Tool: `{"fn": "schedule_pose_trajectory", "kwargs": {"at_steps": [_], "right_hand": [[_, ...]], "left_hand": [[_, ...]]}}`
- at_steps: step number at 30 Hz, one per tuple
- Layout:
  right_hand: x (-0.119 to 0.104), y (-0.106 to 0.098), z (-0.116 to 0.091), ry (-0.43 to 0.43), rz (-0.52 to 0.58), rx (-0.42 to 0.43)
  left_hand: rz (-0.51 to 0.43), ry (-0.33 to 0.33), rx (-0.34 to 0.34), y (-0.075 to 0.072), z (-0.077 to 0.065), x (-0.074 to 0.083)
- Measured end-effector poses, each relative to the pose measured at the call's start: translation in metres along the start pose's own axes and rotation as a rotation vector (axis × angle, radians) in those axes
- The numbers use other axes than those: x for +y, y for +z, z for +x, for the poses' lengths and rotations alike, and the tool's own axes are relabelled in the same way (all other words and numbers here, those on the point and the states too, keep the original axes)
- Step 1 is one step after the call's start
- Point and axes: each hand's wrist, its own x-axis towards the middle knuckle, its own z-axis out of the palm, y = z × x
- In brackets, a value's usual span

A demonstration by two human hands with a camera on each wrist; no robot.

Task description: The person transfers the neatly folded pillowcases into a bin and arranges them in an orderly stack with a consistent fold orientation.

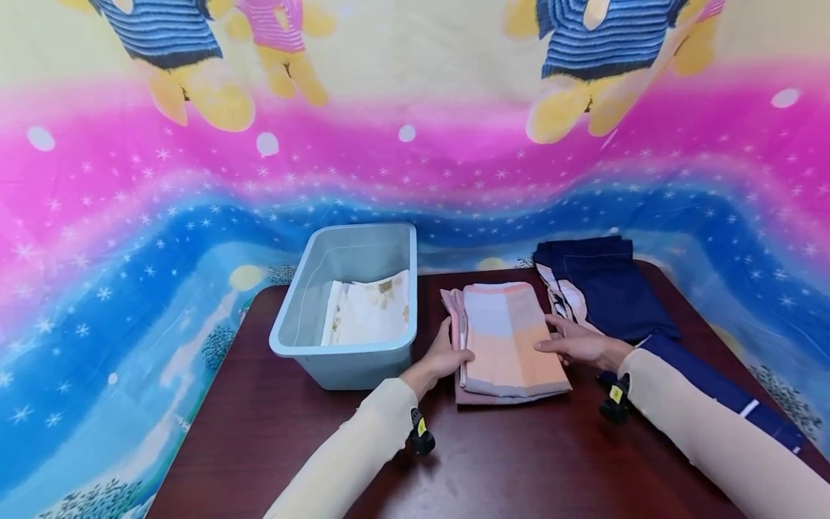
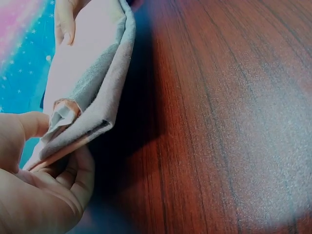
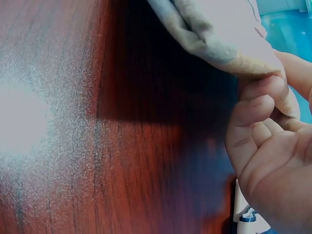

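Observation:
A folded pastel cloth (image 1: 512, 339) with orange, lavender and grey blocks is held between both hands near the middle of the table. My left hand (image 1: 442, 357) pinches its left folded edges, thumb on top and fingers beneath, as the left wrist view shows. On the opposite side my right hand (image 1: 580, 342) grips the right edge; in the right wrist view its fingers (image 3: 251, 109) curl under the cloth. The cloth's layers (image 2: 92, 105) are stacked thick, and a shadow lies on the table beneath them. Its underside is mostly hidden.
Left of the cloth stands a grey-blue plastic tub (image 1: 350, 351) with a folded white floral cloth (image 1: 369, 313) inside. Folded navy fabric (image 1: 603, 285) lies at the back right, and another navy piece (image 1: 713, 382) is partly under the right forearm. A printed curtain (image 1: 415, 180) hangs behind the table.

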Motion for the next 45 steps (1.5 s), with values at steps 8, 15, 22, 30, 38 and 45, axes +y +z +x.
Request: {"fn": "schedule_pose_trajectory", "kwargs": {"at_steps": [8, 15, 22, 30, 38, 45], "right_hand": [[-0.002, 0.001, -0.005, -0.020, -0.005, 0.000], [0.002, 0.001, -0.009, -0.019, -0.008, 0.021], [-0.004, 0.000, -0.016, -0.038, -0.015, 0.011], [-0.012, -0.003, -0.024, -0.029, -0.049, 0.040], [-0.018, -0.006, -0.032, -0.071, -0.075, 0.045], [-0.027, -0.006, -0.039, -0.079, -0.085, 0.060]], "left_hand": [[0.011, 0.027, 0.008, 0.001, -0.008, 0.004], [0.023, 0.034, -0.006, 0.003, -0.012, 0.009], [0.026, 0.051, 0.004, 0.004, -0.015, 0.013], [0.022, 0.087, 0.014, 0.004, -0.022, 0.024], [0.047, 0.083, 0.053, 0.008, -0.026, 0.030], [0.073, 0.105, 0.077, 0.009, -0.031, 0.037]]}}
